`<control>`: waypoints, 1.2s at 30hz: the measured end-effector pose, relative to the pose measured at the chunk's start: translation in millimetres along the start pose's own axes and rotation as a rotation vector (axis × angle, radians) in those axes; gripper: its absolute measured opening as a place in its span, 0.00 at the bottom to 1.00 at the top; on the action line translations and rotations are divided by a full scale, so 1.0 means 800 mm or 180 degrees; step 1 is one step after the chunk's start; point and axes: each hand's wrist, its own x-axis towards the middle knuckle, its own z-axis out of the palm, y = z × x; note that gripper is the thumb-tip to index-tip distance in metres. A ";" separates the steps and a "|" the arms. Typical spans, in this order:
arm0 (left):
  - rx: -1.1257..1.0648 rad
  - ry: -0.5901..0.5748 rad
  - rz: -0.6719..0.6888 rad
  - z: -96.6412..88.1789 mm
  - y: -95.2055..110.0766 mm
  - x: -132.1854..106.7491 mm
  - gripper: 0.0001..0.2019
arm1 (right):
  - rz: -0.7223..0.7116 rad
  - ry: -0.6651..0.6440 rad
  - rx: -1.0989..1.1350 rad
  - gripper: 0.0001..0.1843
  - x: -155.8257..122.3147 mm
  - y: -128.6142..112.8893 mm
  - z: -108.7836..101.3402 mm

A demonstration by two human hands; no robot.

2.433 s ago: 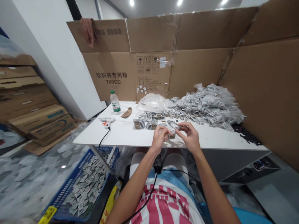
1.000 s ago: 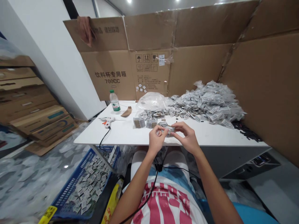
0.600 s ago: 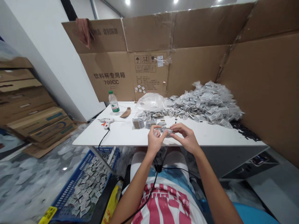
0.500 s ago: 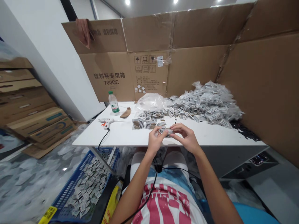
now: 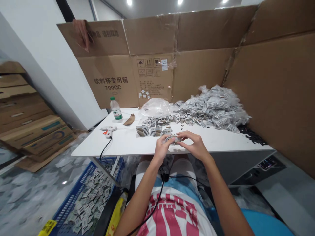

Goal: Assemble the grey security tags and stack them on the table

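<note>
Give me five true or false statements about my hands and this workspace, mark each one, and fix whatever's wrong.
1. The left hand holds a small flat grey piece. True.
2. The clear plastic bottle with a green cap stands right of the heaped grey pile in clear plastic. False: the bottle stands left of the pile.
3. The white glue gun with an orange trigger lies on the white table. True.
4. The blue plastic basket sits on the table. False: the basket is lower than the tabletop, at the left.
5. A reddish-brown cloth hangs over the top of the brown cardboard wall. True.
</note>
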 end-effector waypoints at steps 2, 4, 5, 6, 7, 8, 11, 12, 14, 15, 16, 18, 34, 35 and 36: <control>0.0221 -0.0036 0.0230 -0.002 -0.002 0.004 0.21 | -0.0032 0.0008 -0.0099 0.13 0.000 0.003 0.000; 0.0457 -0.0058 0.0418 -0.005 -0.004 0.008 0.21 | -0.0038 0.0039 -0.0133 0.13 0.000 0.007 0.001; 0.0569 -0.0074 0.0471 -0.007 -0.005 0.010 0.20 | -0.0034 0.0075 -0.0121 0.13 0.000 0.010 0.002; 0.0682 -0.0103 0.0507 -0.010 -0.005 0.012 0.20 | -0.0022 0.0118 -0.0093 0.13 0.000 0.013 0.003; 0.0799 -0.0141 0.0547 -0.013 -0.005 0.014 0.21 | 0.0004 0.0158 -0.0054 0.13 -0.001 0.017 0.003; 0.0931 -0.0204 0.0603 -0.016 -0.004 0.016 0.21 | 0.0044 0.0192 -0.0008 0.13 -0.001 0.021 0.004; 0.1324 -0.0396 0.0839 -0.027 -0.001 0.023 0.23 | 0.0229 0.0270 0.0123 0.15 -0.003 0.039 0.008; 0.1423 -0.0432 0.0903 -0.030 -0.001 0.026 0.24 | 0.0300 0.0296 0.0162 0.15 -0.004 0.046 0.009; 0.1597 -0.0489 0.0971 -0.034 -0.001 0.033 0.25 | 0.0438 0.0343 0.0215 0.17 -0.006 0.059 0.013; 0.1678 -0.0491 0.1005 -0.036 -0.003 0.037 0.25 | 0.0510 0.0359 0.0230 0.18 -0.007 0.066 0.015; 0.1744 -0.0475 0.1037 -0.038 -0.007 0.041 0.25 | 0.0586 0.0366 0.0243 0.18 -0.009 0.072 0.018; 0.1839 -0.0436 0.1112 -0.039 -0.015 0.049 0.24 | 0.0723 0.0370 0.0257 0.20 -0.011 0.084 0.022; 0.2306 -0.0512 0.1050 -0.048 -0.046 0.059 0.24 | 0.1035 0.0247 0.0225 0.26 -0.020 0.109 0.032; 0.2291 -0.0530 0.1034 -0.048 -0.047 0.059 0.24 | 0.1031 0.0253 0.0227 0.26 -0.021 0.108 0.032; 0.2269 -0.0541 0.1014 -0.049 -0.047 0.059 0.25 | 0.1029 0.0261 0.0225 0.26 -0.021 0.107 0.032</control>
